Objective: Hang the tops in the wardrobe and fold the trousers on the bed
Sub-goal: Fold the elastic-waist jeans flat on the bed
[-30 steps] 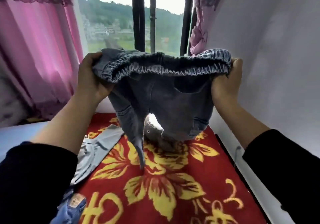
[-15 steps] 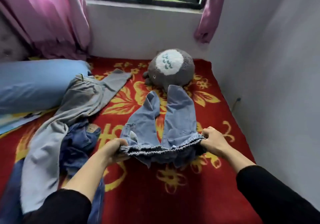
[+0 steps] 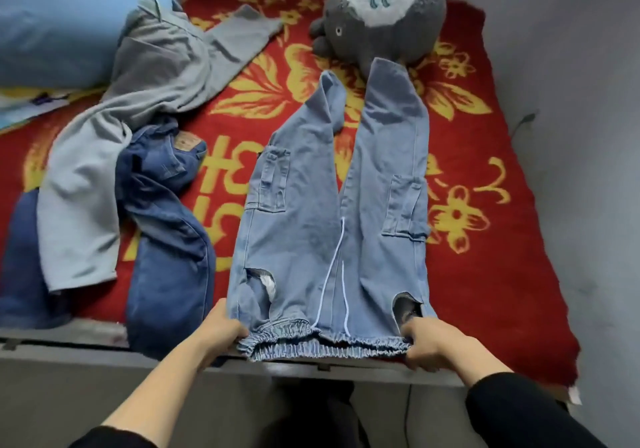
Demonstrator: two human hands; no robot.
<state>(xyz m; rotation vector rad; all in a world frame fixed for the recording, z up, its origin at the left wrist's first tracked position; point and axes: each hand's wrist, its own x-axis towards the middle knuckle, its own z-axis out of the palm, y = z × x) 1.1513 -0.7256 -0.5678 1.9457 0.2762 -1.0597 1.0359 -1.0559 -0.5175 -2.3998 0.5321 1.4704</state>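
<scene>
Pale denim trousers [image 3: 329,222] lie flat, left hand [image 3: 223,331] and right hand [image 3: 427,343] each with grip clamped on the ruched waistband [image 3: 325,343].

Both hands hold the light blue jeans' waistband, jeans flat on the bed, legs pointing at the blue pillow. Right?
Not quite: in the head view, left hand and right hand hold the light blue jeans flat on the bed, but the legs point at the grey plush toy, not the blue pillow.
</scene>
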